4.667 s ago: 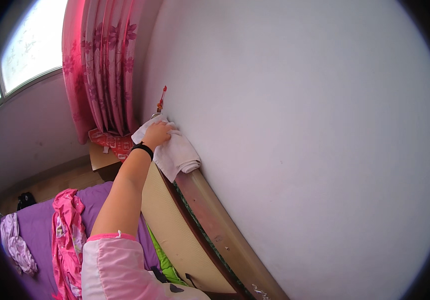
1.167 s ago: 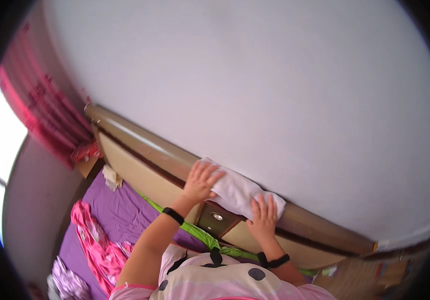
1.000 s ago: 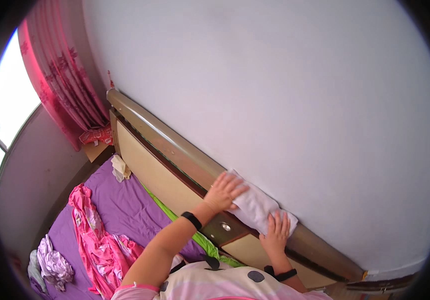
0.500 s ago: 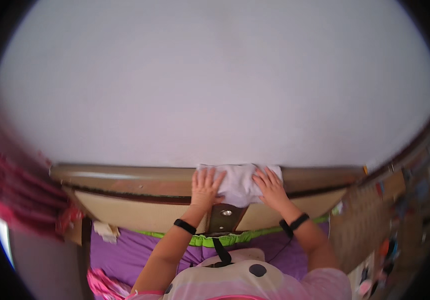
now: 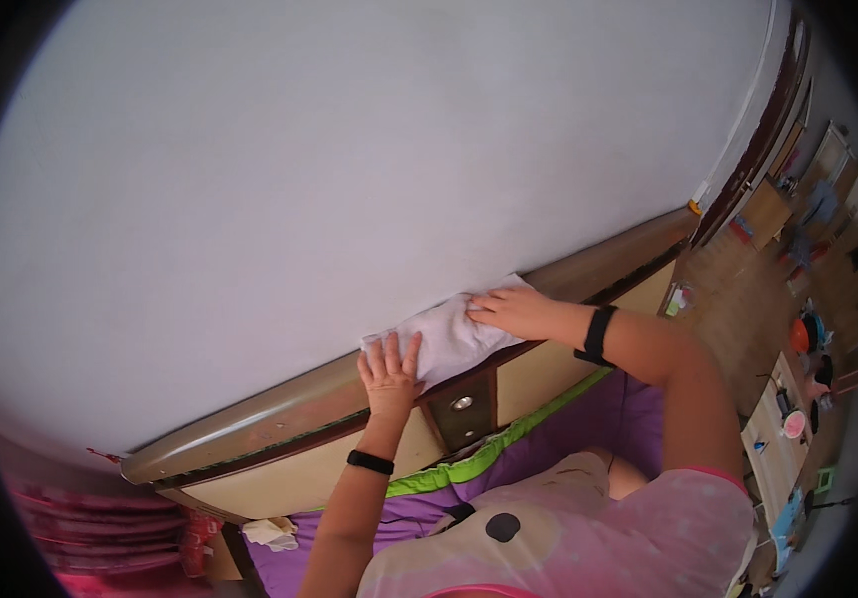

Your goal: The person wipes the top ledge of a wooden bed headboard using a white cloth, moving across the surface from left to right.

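A pale pinkish-white cloth lies draped over the top rail of a bed headboard, near its middle. My left hand presses on the cloth's left end, fingers spread and stretched out. Toward the cloth's right end, my right hand rests flat with its fingers extended leftward across the fabric. Neither hand wraps round the cloth. Below it, the headboard has a dark centre panel with a round shiny fitting, between cream panels.
A pale wall rises behind the headboard. Purple bedding with a green edge lies below. Red curtains hang at the lower left, with a crumpled cream cloth nearby. At right, a light table carries small items.
The view has tilted and turned right, so the headboard now slants up to the right. My right hand has turned sideways on the cloth, its elbow bent outward. Both hands still touch the cloth.
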The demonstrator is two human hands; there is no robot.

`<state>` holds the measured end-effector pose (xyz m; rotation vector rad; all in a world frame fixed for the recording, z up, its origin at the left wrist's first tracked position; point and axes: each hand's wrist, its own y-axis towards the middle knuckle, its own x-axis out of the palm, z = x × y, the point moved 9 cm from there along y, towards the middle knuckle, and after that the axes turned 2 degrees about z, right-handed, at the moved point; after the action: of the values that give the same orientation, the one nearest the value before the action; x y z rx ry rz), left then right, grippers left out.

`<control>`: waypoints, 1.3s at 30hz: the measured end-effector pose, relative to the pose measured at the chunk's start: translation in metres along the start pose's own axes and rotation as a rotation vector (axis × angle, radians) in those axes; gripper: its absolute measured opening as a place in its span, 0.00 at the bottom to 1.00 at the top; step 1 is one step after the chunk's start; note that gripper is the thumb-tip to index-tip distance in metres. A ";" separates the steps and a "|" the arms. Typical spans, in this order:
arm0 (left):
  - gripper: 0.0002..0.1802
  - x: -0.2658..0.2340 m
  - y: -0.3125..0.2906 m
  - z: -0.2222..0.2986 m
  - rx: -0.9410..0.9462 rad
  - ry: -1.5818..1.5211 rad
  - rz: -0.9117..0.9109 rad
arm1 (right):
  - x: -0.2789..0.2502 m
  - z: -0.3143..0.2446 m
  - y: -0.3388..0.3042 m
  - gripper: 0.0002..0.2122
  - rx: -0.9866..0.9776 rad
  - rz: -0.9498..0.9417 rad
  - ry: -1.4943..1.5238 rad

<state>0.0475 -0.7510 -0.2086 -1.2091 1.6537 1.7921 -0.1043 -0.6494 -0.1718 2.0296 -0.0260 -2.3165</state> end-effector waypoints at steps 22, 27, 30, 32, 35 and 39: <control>0.53 0.012 0.029 0.055 -0.228 0.280 -0.276 | 0.018 0.042 -0.067 0.22 -0.358 0.576 -0.024; 0.51 0.062 0.085 0.174 -0.260 0.223 -0.097 | 0.020 0.167 -0.168 0.17 -0.250 0.453 0.057; 0.51 0.057 0.109 0.185 -0.259 0.160 -0.136 | 0.031 0.206 -0.196 0.15 -0.194 0.500 0.112; 0.50 0.061 0.106 0.190 -0.320 0.193 -0.155 | 0.032 0.206 -0.194 0.14 -0.206 0.462 0.108; 0.51 0.065 0.112 0.187 -0.405 0.136 -0.149 | 0.032 0.209 -0.195 0.13 -0.271 0.535 0.115; 0.49 0.058 0.115 0.187 -0.395 0.091 -0.166 | 0.005 0.201 -0.190 0.11 -0.302 0.606 0.081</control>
<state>-0.1324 -0.6125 -0.2039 -1.5654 1.2316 2.0413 -0.3106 -0.4657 -0.1602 1.6670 -0.2362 -1.7471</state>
